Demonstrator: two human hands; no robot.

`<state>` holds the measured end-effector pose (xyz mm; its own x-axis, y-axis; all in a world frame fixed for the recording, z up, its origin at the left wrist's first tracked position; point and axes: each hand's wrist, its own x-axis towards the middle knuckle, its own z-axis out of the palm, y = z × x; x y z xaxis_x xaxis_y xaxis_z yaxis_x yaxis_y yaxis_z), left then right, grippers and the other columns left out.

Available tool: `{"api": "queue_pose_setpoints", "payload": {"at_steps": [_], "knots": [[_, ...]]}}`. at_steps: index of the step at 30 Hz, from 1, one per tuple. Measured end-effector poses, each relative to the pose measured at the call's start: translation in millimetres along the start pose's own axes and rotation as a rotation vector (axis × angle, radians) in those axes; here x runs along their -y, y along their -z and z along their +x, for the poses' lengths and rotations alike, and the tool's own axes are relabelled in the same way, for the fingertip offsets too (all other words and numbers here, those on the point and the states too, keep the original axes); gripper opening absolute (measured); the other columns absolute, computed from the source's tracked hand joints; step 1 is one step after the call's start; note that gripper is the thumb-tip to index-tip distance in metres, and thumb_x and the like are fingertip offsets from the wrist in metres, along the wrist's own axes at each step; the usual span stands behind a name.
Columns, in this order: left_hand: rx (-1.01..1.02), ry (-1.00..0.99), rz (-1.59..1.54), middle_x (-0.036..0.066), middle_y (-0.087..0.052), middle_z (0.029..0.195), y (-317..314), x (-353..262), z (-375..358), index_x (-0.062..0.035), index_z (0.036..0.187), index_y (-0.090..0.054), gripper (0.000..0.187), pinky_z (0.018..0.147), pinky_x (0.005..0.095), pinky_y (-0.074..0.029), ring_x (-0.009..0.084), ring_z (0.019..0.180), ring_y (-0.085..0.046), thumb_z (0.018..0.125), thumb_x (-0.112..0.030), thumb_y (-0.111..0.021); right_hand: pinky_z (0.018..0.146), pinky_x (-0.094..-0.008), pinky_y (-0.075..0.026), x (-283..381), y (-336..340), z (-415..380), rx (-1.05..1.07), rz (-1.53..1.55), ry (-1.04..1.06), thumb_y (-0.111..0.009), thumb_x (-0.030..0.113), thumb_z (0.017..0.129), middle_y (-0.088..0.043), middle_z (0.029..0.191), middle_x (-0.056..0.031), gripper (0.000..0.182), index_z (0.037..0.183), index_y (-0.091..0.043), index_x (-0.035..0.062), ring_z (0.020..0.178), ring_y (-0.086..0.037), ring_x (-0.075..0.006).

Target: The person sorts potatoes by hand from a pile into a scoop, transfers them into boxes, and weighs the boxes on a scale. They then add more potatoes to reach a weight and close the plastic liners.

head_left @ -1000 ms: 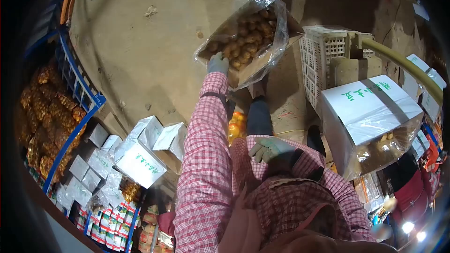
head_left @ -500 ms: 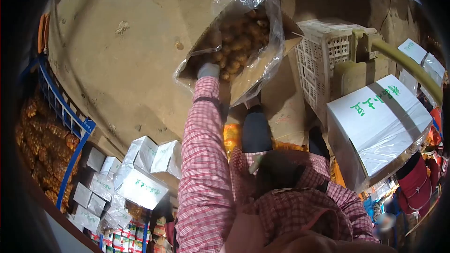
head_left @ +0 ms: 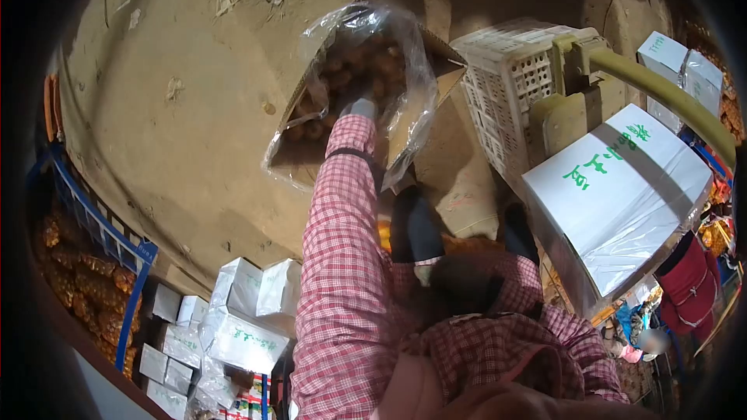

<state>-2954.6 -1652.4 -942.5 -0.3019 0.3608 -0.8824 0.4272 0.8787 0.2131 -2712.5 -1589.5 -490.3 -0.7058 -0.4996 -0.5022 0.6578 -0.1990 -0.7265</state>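
Note:
My left hand [head_left: 359,109], in a grey glove with a dark band round the sleeve, reaches into an open cardboard box [head_left: 416,134] on the ground. A clear plastic liner [head_left: 424,97] spreads over the box's rim. Small brown potatoes [head_left: 366,70] lie inside, partly in shadow. The hand is at the potatoes near the box's close side, its fingertips too dark to make out. My right sleeve [head_left: 572,334] bends in towards my lap, where deep shadow hides the right hand.
Right of the box stands a white plastic crate [head_left: 498,101]. Closer, a white carton [head_left: 615,194] with green writing sits beside a yellow-green curved bar [head_left: 661,85]. Smaller white cartons [head_left: 245,338] are piled at lower left, near a blue-framed bin [head_left: 128,319] of netted produce.
My left hand has moved right and deeper into the box, from its left corner towards the middle. The view has shifted slightly, so the box appears further left and lower.

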Motion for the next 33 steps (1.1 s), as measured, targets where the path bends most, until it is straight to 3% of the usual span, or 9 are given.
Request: {"api": "queue_pose_setpoints", "payload": {"at_steps": [5, 7, 11, 16, 21, 23, 27, 30, 33], "knots": [[0.051, 0.279, -0.925, 0.02, -0.069, 0.11, 117, -29, -133, -0.0032, 0.116, -0.069, 0.037, 0.081, 0.0363, -0.057, 0.0261, 0.095, -0.069, 0.086, -0.025, -0.062, 0.071, -0.0399, -0.048, -4, -6, -9, 0.004, 0.005, 0.047, -0.055, 0.025, 0.088, -0.061, 0.085, -0.0089, 0.016, 0.09, -0.065, 0.0122, 0.075, -0.06, -0.0279], [-0.23, -0.206, -1.424, 0.017, -0.065, 0.11, 101, -9, -142, -0.0011, 0.121, -0.063, 0.044, 0.067, 0.0359, -0.058, 0.0244, 0.078, -0.067, 0.084, -0.023, -0.064, 0.07, -0.0398, -0.048, -8, -9, -12, 0.012, -0.006, 0.089, -0.054, 0.026, 0.088, -0.06, 0.084, -0.0083, 0.016, 0.089, -0.064, 0.0127, 0.074, -0.059, -0.0275], [0.284, -0.454, -2.063, 0.019, -0.063, 0.118, 180, -37, -283, -0.0015, 0.144, -0.04, 0.064, 0.056, 0.0324, -0.059, 0.0265, 0.07, -0.067, 0.086, -0.019, -0.06, 0.07, -0.0394, -0.046, -22, -14, -18, 0.049, -0.056, 0.197, -0.052, 0.028, 0.09, -0.057, 0.083, -0.0072, 0.017, 0.089, -0.061, 0.0139, 0.073, -0.057, -0.0267], [0.235, -0.457, -2.187, 0.023, -0.057, 0.131, 205, -111, -414, -0.0041, 0.146, -0.042, 0.062, 0.057, 0.0328, -0.063, 0.0276, 0.08, -0.071, 0.097, -0.039, -0.059, 0.069, -0.039, -0.045, -49, -18, -26, 0.124, -0.148, 0.37, -0.049, 0.03, 0.092, -0.054, 0.082, -0.0057, 0.019, 0.088, -0.059, 0.0153, 0.072, -0.054, -0.0257], [0.365, -0.904, -2.092, 0.026, -0.055, 0.132, 220, -179, -500, -0.0052, 0.144, -0.04, 0.062, 0.061, 0.0345, -0.066, 0.0273, 0.093, -0.069, 0.096, -0.037, -0.062, 0.069, -0.0385, -0.043, -62, -22, -48, 0.177, -0.228, 0.484, -0.046, 0.033, 0.094, -0.051, 0.081, -0.0042, 0.02, 0.087, -0.056, 0.0167, 0.071, -0.051, -0.0247], [0.137, -0.783, -2.008, 0.025, -0.056, 0.13, 238, -234, -547, -0.0054, 0.141, -0.044, 0.062, 0.059, 0.0349, -0.064, 0.0267, 0.096, -0.068, 0.094, -0.039, -0.064, 0.069, -0.0384, -0.043, -67, -22, -54, 0.205, -0.249, 0.543, -0.044, 0.034, 0.094, -0.05, 0.081, -0.0036, 0.021, 0.086, -0.055, 0.0173, 0.07, -0.05, -0.0243], [0.16, -0.872, -1.6, 0.02, -0.057, 0.133, 247, -349, -596, -0.0065, 0.139, -0.05, 0.062, 0.086, 0.0339, -0.056, 0.0243, 0.104, -0.066, 0.089, -0.038, -0.069, 0.068, -0.038, -0.041, -78, -17, -61, 0.299, -0.25, 0.718, -0.042, 0.036, 0.096, -0.048, 0.08, -0.0024, 0.023, 0.086, -0.052, 0.0184, 0.069, -0.047, -0.0235], [-0.475, -1.116, -0.958, 0.018, -0.059, 0.128, 233, -376, -596, -0.0054, 0.136, -0.053, 0.054, 0.096, 0.0359, -0.051, 0.0281, 0.109, -0.064, 0.089, -0.028, -0.068, 0.068, -0.0378, -0.04, -102, -21, -46, 0.434, -0.209, 0.957, -0.04, 0.037, 0.097, -0.046, 0.079, -0.0015, 0.024, 0.085, -0.051, 0.0192, 0.068, -0.046, -0.0229], [-0.484, -0.687, -1.255, 0.011, -0.065, 0.11, 226, -301, -573, -0.0031, 0.126, -0.062, 0.036, 0.086, 0.0297, -0.051, 0.0188, 0.096, -0.062, 0.093, -0.016, -0.064, 0.067, -0.0375, -0.039, -109, -22, -29, 0.588, -0.125, 1.28, -0.038, 0.039, 0.098, -0.044, 0.079, -0.0006, 0.025, 0.085, -0.049, 0.0201, 0.067, -0.044, -0.0223]]}}
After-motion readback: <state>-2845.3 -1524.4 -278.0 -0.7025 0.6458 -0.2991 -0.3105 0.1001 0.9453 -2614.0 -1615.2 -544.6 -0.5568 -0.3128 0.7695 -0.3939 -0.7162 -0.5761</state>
